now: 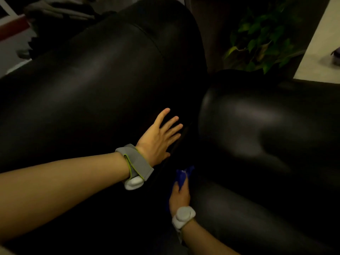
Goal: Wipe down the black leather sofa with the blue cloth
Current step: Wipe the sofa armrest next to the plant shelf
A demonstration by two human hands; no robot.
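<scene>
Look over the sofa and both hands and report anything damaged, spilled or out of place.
Nothing stands out. The black leather sofa shows no tear or spill, though the light is dim. The left hand presses flat on the back cushion; the right hand holds the crumpled blue cloth in the crease beside the armrest.

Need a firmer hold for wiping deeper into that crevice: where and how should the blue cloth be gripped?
Probably grip the bunched middle of the blue cloth, coming from below along the gap between the cushions. The right hand already holds it there, and only its upper end shows free beyond the fingers. The left hand lies flat on the black leather sofa, blocking the other side.
</scene>
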